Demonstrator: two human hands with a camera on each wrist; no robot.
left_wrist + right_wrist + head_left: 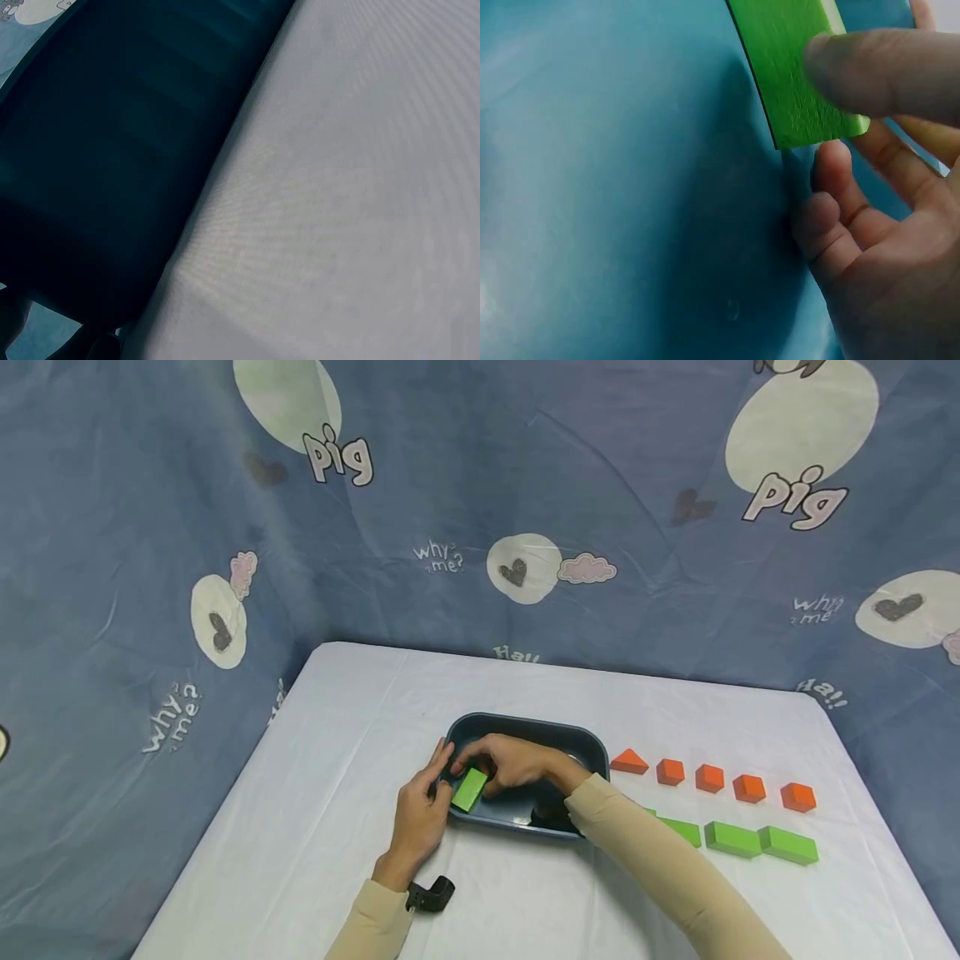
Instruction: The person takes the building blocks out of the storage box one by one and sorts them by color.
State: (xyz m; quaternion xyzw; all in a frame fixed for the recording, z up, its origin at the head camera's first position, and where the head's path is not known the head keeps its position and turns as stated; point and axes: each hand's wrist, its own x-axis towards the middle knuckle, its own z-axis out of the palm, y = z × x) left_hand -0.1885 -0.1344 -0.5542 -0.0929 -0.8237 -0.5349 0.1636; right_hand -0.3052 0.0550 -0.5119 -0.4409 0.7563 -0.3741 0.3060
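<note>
A dark blue rectangular tray (525, 722) with rounded corners lies on the white-covered table. My right hand (510, 760) reaches into its left part and pinches a green rectangular block (469, 790) between thumb and fingers. In the right wrist view the thumb lies across the face of the green block (787, 75), over the tray's blue floor (615, 187). At the tray's left end rests my left hand (418, 814), its fingers extended against the rim. The left wrist view shows the tray's dark side (135, 135), with only dark fingertips at the lower left.
Right of the tray, a row holds an orange triangular block (629, 762) and several orange cubes (709, 778). Nearer to me runs a row of green blocks (733, 840), partly covered by my right sleeve (660, 860). A printed blue cloth (420, 485) hangs behind the table.
</note>
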